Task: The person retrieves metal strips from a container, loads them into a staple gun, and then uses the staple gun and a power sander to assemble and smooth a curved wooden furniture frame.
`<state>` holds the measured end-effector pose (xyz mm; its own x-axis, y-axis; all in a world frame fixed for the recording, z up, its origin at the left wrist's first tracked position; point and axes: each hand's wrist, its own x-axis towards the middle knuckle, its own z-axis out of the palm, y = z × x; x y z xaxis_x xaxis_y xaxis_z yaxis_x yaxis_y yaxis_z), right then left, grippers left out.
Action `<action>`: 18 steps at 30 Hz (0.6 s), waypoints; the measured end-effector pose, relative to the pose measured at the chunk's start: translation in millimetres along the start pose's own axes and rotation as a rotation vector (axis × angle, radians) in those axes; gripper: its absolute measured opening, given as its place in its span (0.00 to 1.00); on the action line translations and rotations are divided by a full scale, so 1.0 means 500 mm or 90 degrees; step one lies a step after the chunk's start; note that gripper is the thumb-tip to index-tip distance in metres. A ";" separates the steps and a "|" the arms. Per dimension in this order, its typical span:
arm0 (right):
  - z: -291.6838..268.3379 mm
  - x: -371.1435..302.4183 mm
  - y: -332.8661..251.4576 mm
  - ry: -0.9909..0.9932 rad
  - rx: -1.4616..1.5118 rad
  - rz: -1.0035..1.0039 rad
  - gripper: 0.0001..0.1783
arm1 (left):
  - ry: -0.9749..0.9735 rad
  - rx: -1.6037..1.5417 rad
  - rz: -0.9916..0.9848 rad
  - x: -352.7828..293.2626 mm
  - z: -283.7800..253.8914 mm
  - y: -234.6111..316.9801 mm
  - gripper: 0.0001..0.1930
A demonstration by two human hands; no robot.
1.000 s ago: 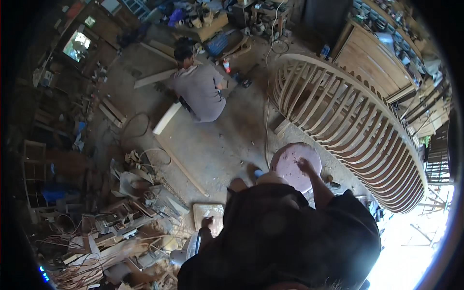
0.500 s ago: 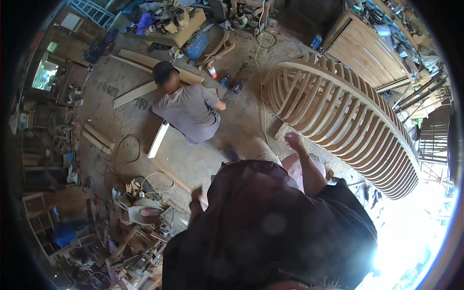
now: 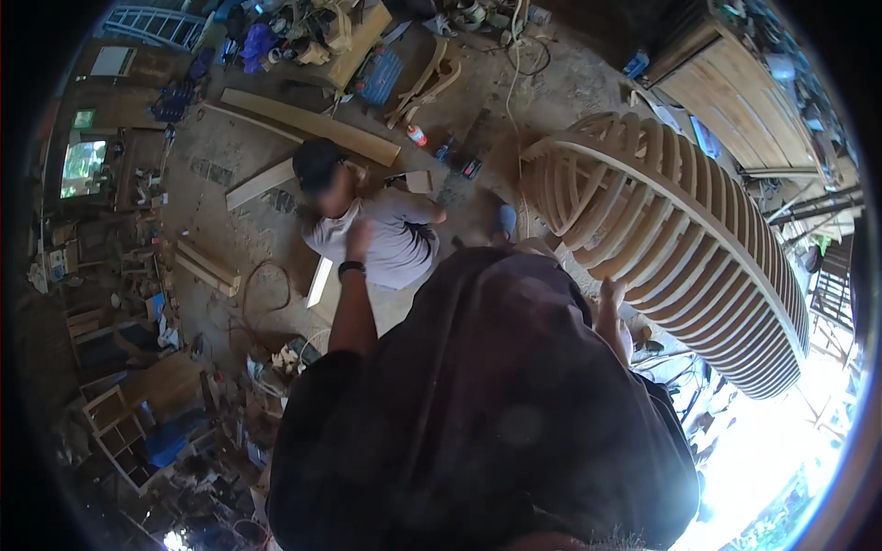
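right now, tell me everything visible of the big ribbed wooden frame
The ribbed frame is large, long and rounded, built of many pale brown curved ribs with open gaps, apparently bare wood. A long curved rail crosses them lengthwise. It slants from upper middle toward lower right, narrowing toward its ends. The right hand is beside its left edge; contact is unclear.

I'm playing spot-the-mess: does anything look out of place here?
Yes, the heap at lower left: its bits lie jumbled beside a wooden rack, not sorted. Planks also lie about the floor. I can't make out anything spilled or broken.
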<state>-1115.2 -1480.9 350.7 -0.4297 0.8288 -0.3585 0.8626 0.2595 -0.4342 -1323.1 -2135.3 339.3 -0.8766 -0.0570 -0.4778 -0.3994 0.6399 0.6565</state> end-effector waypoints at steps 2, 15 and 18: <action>0.057 0.123 -0.196 0.012 -0.067 -0.237 0.26 | 0.156 0.454 0.741 0.062 -0.059 -0.028 0.19; 0.088 0.312 -0.538 -0.007 0.150 -0.233 0.20 | -0.175 0.530 0.261 0.145 0.050 0.125 0.16; 0.064 0.432 -0.596 -0.030 0.083 0.027 0.32 | -0.164 0.587 0.248 0.432 0.093 0.186 0.13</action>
<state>-1473.7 -1395.4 376.2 -0.4081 0.8125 -0.4163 0.8397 0.1552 -0.5204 -1537.1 -2052.4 269.8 -0.7739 0.3764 -0.5093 0.3558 0.9237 0.1420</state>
